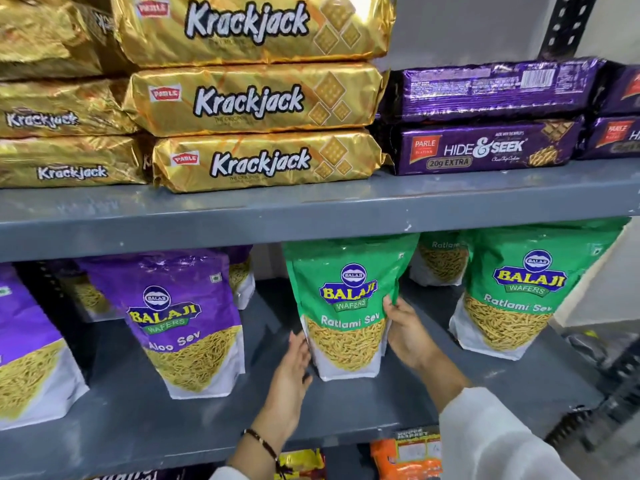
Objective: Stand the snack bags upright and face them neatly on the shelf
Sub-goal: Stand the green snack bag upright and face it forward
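Note:
A green Balaji Ratlami Sev bag (346,306) stands upright in the middle of the grey lower shelf (207,431), its front facing me. My left hand (292,372) lies flat against the bag's lower left edge, fingers extended. My right hand (407,332) grips the bag's right edge, thumb on the front. A purple Aloo Sev bag (183,320) stands upright to the left. Another green Ratlami Sev bag (519,289) stands at the right, with a further green bag (441,259) behind.
The upper shelf (311,209) carries stacked gold Krackjack packs (256,98) and purple Hide & Seek packs (485,147). A second purple bag (27,344) sits at the far left. Orange and yellow packets (405,455) show below. A slotted metal upright (568,22) rises at the right.

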Tool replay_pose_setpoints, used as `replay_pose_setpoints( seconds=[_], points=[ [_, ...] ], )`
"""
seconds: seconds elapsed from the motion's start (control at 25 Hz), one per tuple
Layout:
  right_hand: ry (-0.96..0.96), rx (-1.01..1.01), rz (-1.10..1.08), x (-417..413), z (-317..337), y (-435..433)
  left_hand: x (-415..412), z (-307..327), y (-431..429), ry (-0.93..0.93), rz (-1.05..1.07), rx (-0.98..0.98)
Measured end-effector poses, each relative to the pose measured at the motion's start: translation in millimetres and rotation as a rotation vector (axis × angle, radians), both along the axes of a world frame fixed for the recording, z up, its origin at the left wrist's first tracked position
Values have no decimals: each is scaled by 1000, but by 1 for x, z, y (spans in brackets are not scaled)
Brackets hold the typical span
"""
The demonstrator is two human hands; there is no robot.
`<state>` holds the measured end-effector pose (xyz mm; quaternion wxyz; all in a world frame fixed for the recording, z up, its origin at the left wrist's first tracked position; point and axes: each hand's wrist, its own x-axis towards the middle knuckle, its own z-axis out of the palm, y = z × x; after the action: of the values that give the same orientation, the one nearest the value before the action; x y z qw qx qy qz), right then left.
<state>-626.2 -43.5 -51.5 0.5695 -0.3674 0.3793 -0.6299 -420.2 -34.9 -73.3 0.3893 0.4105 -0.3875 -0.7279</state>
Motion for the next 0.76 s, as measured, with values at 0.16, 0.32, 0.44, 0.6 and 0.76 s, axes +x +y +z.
replay_pose_setpoints(
  seconds=[0.16,0.32,0.44,0.6,0.76],
  points=[
    [31,-14,-204,-1,5,14,2,0,4,-112,381,-177],
    [63,-60,-482,-32,20,37,-35,23,40,-102,591,-565],
    [-13,-91,-603,-81,26,60,-100,28,61,-148,320,-688],
    [-79,-98,-711,-159,19,94,-190,26,42,-140,116,-492],
    [-150,48,-652,-209,-12,111,-250,19,11,-174,37,-392]
  ],
)
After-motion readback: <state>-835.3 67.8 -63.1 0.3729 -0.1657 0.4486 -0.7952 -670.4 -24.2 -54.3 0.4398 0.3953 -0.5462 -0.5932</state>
